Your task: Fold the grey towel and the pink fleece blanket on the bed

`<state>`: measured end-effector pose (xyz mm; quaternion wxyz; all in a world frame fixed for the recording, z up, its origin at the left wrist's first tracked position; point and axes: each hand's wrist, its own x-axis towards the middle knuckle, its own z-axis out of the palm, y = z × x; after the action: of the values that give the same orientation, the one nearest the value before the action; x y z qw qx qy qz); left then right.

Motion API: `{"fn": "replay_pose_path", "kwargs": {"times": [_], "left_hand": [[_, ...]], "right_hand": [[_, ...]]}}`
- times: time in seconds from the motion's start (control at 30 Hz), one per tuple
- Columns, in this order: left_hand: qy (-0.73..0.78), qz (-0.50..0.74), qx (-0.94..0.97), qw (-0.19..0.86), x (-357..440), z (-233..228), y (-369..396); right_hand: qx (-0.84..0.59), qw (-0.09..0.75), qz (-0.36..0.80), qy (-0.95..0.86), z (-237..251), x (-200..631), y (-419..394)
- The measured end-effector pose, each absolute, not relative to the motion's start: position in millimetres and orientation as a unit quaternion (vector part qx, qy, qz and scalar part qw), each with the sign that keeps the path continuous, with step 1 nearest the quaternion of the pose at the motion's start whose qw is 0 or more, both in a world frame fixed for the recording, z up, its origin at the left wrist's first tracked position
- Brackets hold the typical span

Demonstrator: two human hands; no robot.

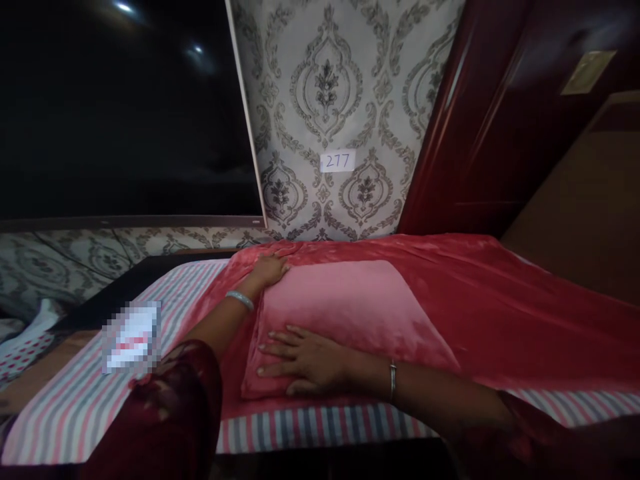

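Pink pillow (345,313) already down on red bedspread (500,307); left hand (270,270) flat at far corner, right hand (305,363) pressing near edge, fingers spread; final smoothing seemingly left.

A grey-and-white damask-patterned wallpaper (345,87) is seen on the far wall, with a small white paper label marked 277 (338,161) fixed to it. A large dark glossy panel (120,113), in which two ceiling lights are reflected, is set to the left. A polished dark red wooden door (500,113) is seen to the right.
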<state>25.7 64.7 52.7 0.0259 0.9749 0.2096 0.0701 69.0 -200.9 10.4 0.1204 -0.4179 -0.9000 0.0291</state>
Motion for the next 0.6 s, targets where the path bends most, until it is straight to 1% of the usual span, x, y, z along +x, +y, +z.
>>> {"fn": "replay_pose_path", "kwargs": {"times": [0.1, 0.17, 0.27, 0.33, 0.4, 0.43, 0.47, 0.57, 0.6], "left_hand": [[0.138, 0.106, 0.984, 0.048, 25.0, 62.3, 34.2], [0.092, 0.104, 0.988, 0.063, 19.7, 60.1, 9.1], [0.064, 0.069, 0.994, 0.061, 4.3, 47.2, -36.1], [0.044, 0.054, 0.996, 0.052, -7.2, 36.8, -70.9], [0.003, 0.053, 0.998, 0.044, -16.4, 27.2, -106.4], [-0.018, 0.053, 0.998, 0.041, -19.7, 22.9, -122.6], [-0.034, 0.052, 0.997, 0.038, -22.2, 18.7, -136.9], [-0.032, 0.049, 0.998, 0.021, -26.1, 7.1, -164.5], [-0.023, 0.052, 0.998, 0.013, -26.7, 3.8, -168.4]], "right_hand": [[-0.412, 0.127, 0.024, -0.902, 17.3, 67.6, -208.3], [-0.422, 0.159, 0.031, -0.892, 21.9, 71.4, -221.3], [-0.469, 0.259, 0.046, -0.843, 26.3, 94.0, -248.0], [-0.52, 0.331, 0.036, -0.787, 27.1, 120.9, -262.4], [-0.579, 0.356, 0.008, -0.733, 26.0, 151.6, -269.1], [-0.608, 0.339, -0.002, -0.718, 24.9, 166.3, -269.1], [-0.634, 0.304, -0.004, -0.71, 23.4, 179.6, -267.2], [-0.68, 0.17, 0.025, -0.713, 18.8, 209.5, -252.1], [-0.686, 0.136, 0.033, -0.714, 17.8, 216.9, -245.0]]}}
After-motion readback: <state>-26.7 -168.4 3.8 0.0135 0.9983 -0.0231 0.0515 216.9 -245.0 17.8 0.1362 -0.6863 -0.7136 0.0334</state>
